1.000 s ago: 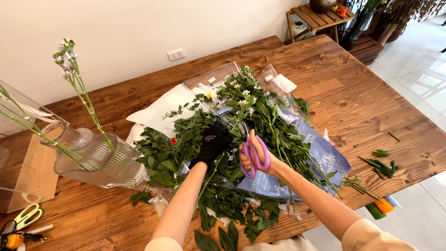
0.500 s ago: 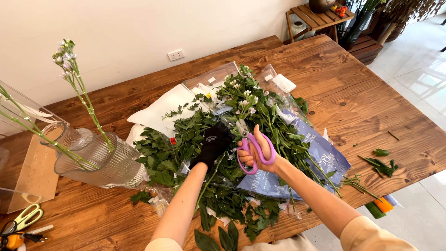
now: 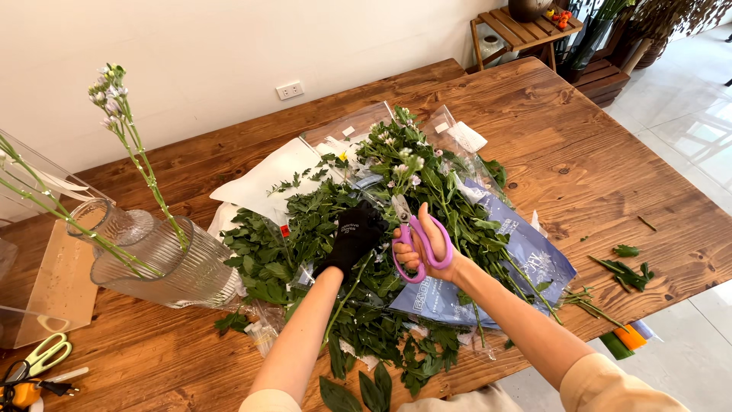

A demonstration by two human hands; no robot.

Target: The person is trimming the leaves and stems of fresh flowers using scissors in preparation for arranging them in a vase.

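While the gloved left hand [image 3: 352,238] pinches a green stem [image 3: 345,299] running lengthwise toward the person, the right hand [image 3: 421,248] grips purple scissors [image 3: 415,243] just beside it, blades pointing away.

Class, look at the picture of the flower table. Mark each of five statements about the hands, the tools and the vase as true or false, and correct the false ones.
1. The left hand wears a black glove. True.
2. The right hand holds purple scissors. True.
3. The glass vase stands empty. False: thin flowering stems stand in it.
4. The green-handled scissors lie on the leaf pile. False: they lie on the wooden table, at its left edge.
5. The left hand rests on the leafy stems. True.
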